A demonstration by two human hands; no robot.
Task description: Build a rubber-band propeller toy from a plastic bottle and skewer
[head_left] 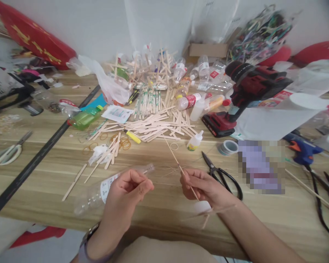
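Observation:
A thin wooden stick (170, 149) runs diagonally through the pinched fingers of my right hand (199, 183). At its lower end, near my right wrist, are a white round piece (203, 207) and blurred crossed sticks (205, 220). My left hand (133, 186) is closed, thumb against the fingers, in front of a clear plastic bottle (94, 199) lying on its side. Whatever its fingertips hold, if anything, is too small to make out. Black-handled scissors (222, 175) lie just beyond my right hand.
Flat wooden sticks (153, 126) lie heaped mid-table. A red cordless drill (241, 91), a glue bottle (195, 141) and a tape roll (228, 147) stand to the right. A black bar (38, 157), a green bottle (84, 117) and white-handled scissors (11, 151) lie left.

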